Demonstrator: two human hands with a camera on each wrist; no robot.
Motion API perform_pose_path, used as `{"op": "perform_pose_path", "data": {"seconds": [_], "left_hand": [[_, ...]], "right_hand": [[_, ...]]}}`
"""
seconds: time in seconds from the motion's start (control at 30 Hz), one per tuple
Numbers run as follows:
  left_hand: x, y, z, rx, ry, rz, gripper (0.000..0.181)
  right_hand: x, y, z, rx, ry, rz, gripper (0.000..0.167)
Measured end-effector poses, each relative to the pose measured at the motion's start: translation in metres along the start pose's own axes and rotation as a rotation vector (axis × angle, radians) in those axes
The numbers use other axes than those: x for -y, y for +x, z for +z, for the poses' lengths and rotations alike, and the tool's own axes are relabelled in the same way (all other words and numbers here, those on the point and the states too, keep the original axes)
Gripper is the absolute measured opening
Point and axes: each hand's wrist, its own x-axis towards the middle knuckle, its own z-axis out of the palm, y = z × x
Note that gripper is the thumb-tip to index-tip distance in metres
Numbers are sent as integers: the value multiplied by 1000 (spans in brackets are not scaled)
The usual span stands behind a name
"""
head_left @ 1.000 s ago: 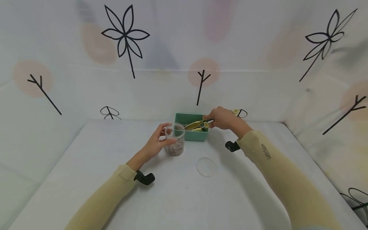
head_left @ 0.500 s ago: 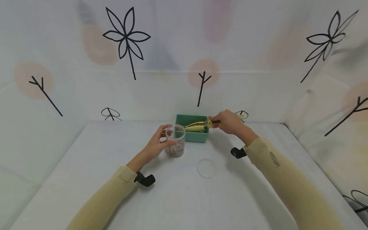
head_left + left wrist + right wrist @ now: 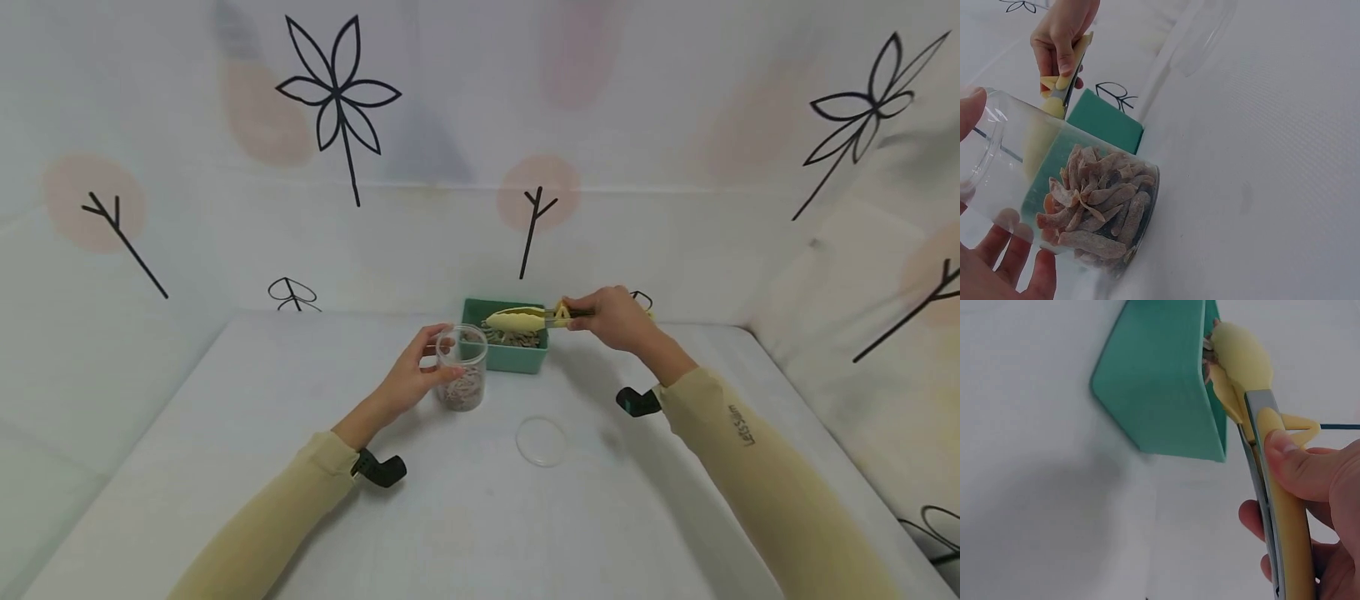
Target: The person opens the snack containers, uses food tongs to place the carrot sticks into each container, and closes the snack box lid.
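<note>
Left hand point(image 3: 405, 379) spread wide, curled round upright jar point(image 3: 463, 390), brownish strips point(image 3: 1100, 206) in its lower half; right hand point(image 3: 617, 319) gripping yellow tongs point(image 3: 517, 320) closely, heads at mouth of green box point(image 3: 513, 360). Box near tabletop point(image 3: 450, 525) far edge, strips inside; jar just off box's near left corner. Clear lid point(image 3: 542, 442) nearer front edge than jar

On table point(image 3: 465, 533), jar point(image 3: 469, 357) stands before box point(image 3: 513, 360) at its left, strips point(image 3: 1100, 206) in both, left hand point(image 3: 412, 377) round jar, lid point(image 3: 542, 442) before and right of jar, tongs point(image 3: 521, 320) over box, right hand point(image 3: 617, 319) right of box.
</note>
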Motion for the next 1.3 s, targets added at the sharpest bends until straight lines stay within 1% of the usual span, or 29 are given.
{"op": "perform_pose_path", "data": {"seconds": [0.17,0.33,0.53,0.63,0.83,1.03,1.13,1.3], "left_hand": [[-2,0,1,-23,18,41,69],[-7,2,4,-46,59,71,73],[-9,5,6,-61,97,43,76],[-10,5,7,-70,99,21,75],[-10,5,8,-91,102,-20,73],[-10,4,9,-98,102,-31,74],[-11,4,9,-102,98,-31,74],[-11,3,9,-96,76,-42,71]], "right_hand": [[-1,-2,2,-7,33,1,47],[-3,-1,2,-18,28,-18,47],[0,-3,-9,-84,57,-39,47],[7,-7,-15,-101,79,-57,47],[31,-16,-24,-117,146,-109,46],[50,-24,-18,-99,222,-177,45],[54,-28,-12,-95,208,-215,45],[56,-35,-3,-96,157,-253,46]]}}
